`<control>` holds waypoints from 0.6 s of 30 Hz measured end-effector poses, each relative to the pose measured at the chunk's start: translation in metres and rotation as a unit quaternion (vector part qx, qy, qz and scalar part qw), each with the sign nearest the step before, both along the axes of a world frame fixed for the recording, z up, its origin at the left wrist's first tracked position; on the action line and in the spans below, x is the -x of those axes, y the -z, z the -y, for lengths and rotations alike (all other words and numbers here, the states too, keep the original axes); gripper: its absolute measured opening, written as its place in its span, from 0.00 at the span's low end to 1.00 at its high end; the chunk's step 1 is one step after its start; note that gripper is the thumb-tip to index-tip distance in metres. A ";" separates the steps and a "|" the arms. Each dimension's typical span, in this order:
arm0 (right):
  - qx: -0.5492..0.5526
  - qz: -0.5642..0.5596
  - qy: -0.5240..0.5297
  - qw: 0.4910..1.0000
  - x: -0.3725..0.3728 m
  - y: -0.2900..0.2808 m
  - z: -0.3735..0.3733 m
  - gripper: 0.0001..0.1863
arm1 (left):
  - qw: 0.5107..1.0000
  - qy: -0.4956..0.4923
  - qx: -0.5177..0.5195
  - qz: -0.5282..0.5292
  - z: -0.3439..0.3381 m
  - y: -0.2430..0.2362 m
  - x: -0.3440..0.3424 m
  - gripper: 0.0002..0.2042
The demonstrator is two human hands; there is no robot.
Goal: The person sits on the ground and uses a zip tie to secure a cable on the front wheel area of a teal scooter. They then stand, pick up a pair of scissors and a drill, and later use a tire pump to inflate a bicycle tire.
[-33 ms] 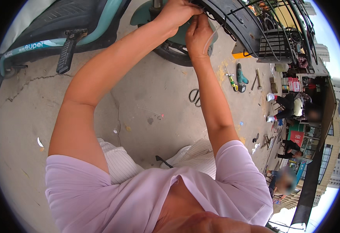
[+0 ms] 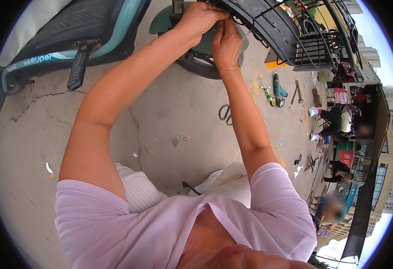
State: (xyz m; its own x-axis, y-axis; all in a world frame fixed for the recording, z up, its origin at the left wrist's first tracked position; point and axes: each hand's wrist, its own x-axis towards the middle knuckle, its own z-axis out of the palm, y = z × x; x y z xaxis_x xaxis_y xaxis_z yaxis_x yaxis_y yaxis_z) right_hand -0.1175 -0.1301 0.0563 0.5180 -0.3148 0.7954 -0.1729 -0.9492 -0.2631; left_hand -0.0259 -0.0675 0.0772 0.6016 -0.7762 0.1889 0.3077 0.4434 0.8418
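Note:
My left hand [image 2: 196, 22] reaches up to the underside of a black wire basket assembly [image 2: 281, 31], its fingers bent against the dark edge. My right hand [image 2: 226, 45] is just right of it, thumb and fingers pressed together at that same edge. What their fingertips grip is hidden. A thin translucent strand [image 2: 246, 36] hangs from the edge across the back of my right hand. Below both hands are a teal front fender [image 2: 162, 22] and black tyre [image 2: 196, 67] of a scooter.
The scooter's footboard [image 2: 84, 27] is at upper left. Scissors [image 2: 224, 114], a screwdriver [image 2: 267, 94], a cordless drill [image 2: 278, 89] and a hammer [image 2: 299, 92] lie on the cracked pavement [image 2: 160, 116]. At right, several people [image 2: 335, 121] sit near a stall.
The view has shifted slightly. Both hands stay at the basket's edge, moved only a little to the left.

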 end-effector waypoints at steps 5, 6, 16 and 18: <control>-0.038 -0.042 -0.010 0.998 0.010 -0.013 0.005 0.09 | 0.999 0.034 -0.005 0.017 -0.001 0.001 -0.005 0.09; -0.025 -0.040 -0.024 0.999 0.010 -0.013 0.012 0.09 | 0.999 0.052 0.004 0.009 0.001 0.002 -0.008 0.10; -0.400 -0.132 -0.222 0.880 0.112 -0.017 0.001 0.15 | 0.994 0.015 -0.107 -0.035 -0.057 0.007 -0.060 0.13; -0.500 -0.069 -0.246 0.827 0.111 -0.023 0.012 0.14 | 0.996 -0.033 -0.067 -0.055 -0.052 0.000 -0.064 0.08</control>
